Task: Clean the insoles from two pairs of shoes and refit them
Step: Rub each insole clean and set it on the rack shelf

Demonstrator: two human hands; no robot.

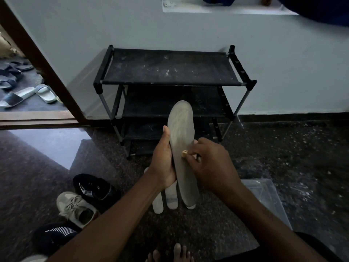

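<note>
The left hand (163,163) closes its grip round a grey insole (180,129), thumb laid along the left edge, and holds it upright with the toe end pointing up and away. Held so, the flat face is turned toward the right hand (213,163). The right hand's grip is pinched on a small tan cleaning tool (184,153), too small to identify, pressed against the insole about midway along its right side. Bracing from the left likely gives the scrubbing something firm to push against.

Directly beneath, pale insoles (171,197) lie side by side on the floor (283,148), probably set within reach; I cannot tell whether they are cleaned or waiting. To the left a black striped shoe (94,188), a grey laced shoe (75,207) and a second black shoe (54,235) stand close together, handy for refitting. A clear plastic container (264,197) rests beside the right forearm, and a black shoe rack (170,67) stands against the wall ahead.
</note>
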